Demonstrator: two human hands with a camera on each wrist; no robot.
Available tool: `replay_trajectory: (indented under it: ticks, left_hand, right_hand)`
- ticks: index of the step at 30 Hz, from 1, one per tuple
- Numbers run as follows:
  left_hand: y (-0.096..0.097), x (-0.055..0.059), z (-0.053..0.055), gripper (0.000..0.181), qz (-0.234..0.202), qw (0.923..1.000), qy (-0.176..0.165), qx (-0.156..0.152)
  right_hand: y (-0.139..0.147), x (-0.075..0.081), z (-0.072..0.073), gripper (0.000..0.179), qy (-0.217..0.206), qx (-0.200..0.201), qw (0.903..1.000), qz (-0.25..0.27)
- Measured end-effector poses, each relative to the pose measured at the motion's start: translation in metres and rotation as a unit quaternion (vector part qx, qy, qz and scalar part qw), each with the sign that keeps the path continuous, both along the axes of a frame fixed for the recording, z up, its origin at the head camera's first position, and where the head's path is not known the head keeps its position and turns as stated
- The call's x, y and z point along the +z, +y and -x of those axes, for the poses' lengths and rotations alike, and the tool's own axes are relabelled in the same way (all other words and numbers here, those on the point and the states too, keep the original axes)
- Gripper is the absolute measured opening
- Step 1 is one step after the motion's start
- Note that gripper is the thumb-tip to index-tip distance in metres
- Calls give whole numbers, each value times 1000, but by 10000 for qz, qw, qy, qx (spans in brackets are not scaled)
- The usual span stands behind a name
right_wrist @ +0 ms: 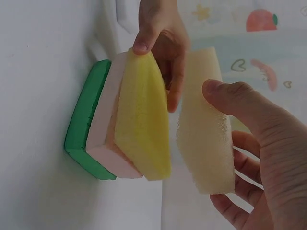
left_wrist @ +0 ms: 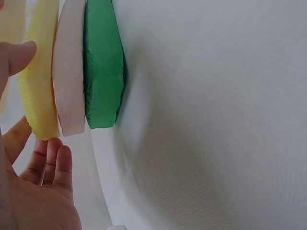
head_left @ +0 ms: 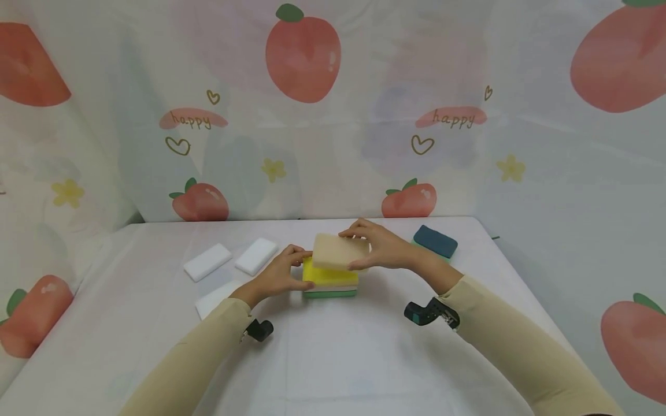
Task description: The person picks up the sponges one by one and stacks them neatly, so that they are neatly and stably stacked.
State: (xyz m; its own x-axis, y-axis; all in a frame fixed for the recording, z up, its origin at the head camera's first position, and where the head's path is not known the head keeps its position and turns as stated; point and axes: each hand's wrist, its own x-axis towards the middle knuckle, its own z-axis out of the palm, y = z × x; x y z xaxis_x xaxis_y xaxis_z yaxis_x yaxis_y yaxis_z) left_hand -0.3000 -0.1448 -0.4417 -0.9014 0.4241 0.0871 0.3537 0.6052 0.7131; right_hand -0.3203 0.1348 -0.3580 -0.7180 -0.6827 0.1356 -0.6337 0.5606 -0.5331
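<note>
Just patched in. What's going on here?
A person's right hand holds a beige sponge just above a yellow sponge, not touching it. The left hand grips the yellow sponge, which lies on a pink layer over a green layer. White blocks lie to the left and a dark blue block to the right.

The left sleeve [head_left: 192, 358] and right sleeve [head_left: 520, 346] are long, plain light khaki cloth, softly creased. By the left cuff [head_left: 237, 312] sits a small black left wrist camera [head_left: 262, 330] with a rounded end; by the right cuff [head_left: 460, 297], an angular black right wrist camera [head_left: 424, 312] shows a dark teal face. The left hand [head_left: 281, 273] and right hand [head_left: 384, 245] are bare
</note>
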Motion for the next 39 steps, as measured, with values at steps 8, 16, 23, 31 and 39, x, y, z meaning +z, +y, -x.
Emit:
replay_trajectory:
  ticks: [8,16,23,31,39]
  left_hand:
    - [-1,-2,1,74,-21,9999,-80,71]
    - [-2,-2,2,72,-59,10000,-7,38]
    - [-2,-3,3,73,-36,10000,-1,25]
    - [0,-2,2,70,-52,9999,90,17]
    - [1,-1,1,71,-171,9998,23,-30]
  right_hand:
    - [-5,-6,2,66,-15,90,10000,-23]
    - [-10,-8,2,66,-59,69,9999,-94]
    - [-12,-13,2,67,-95,25,9998,-158]
    - [-17,-18,4,66,-140,82,9997,-189]
    - [-17,-25,5,66,-139,160,9995,-217]
